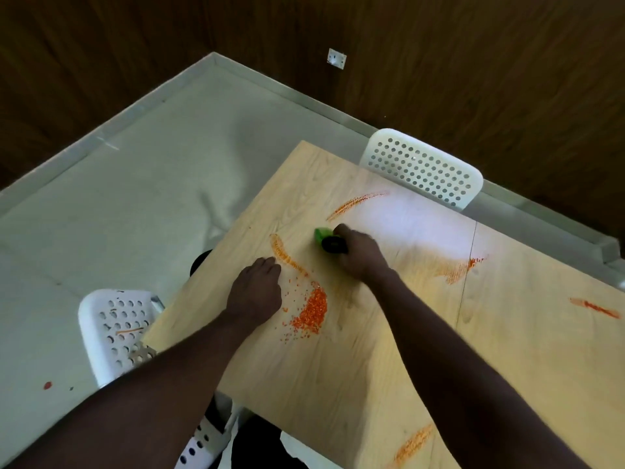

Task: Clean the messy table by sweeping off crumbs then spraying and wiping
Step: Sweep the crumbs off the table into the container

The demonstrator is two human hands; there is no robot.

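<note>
While right hand grips green brush mid-frame, left hand rests on table, fingers loosely bent, holding nothing.
Orange crumb pile lies between hands, just right of left hand, below brush.

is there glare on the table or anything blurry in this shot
Head view: yes, a washed-out glare patch sits on the table just beyond the right hand and its brush; same view, the wall is dark and underexposed; the crumbs read fairly sharp, while the forearms near the bottom edge look soft.
</note>
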